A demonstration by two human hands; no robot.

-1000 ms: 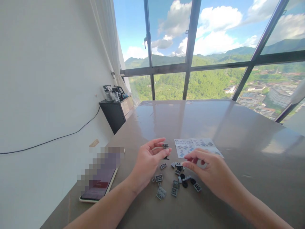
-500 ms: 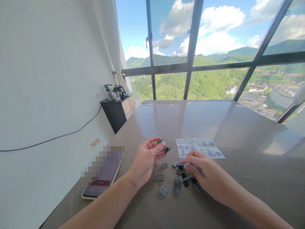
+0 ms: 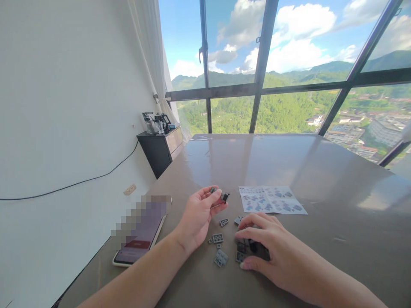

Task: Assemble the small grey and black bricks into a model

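A broad brown table fills the lower right half of the frame, running back to tall windows. At the left edge of centre stands a black side cabinet. A phone lies at lower left of the table, and a printed instruction sheet lies flat just right of centre.

The right hand rests palm down at lower centre, fingers curled loosely together over a scatter of small grey building bricks, covering several of them; whether it grips one cannot be told.

The left hand, just left of it and raised off the table, pinches a small dark brick assembly between thumb and fingertips. Its long axis runs roughly left to right, the black end pointing right toward the sheet.
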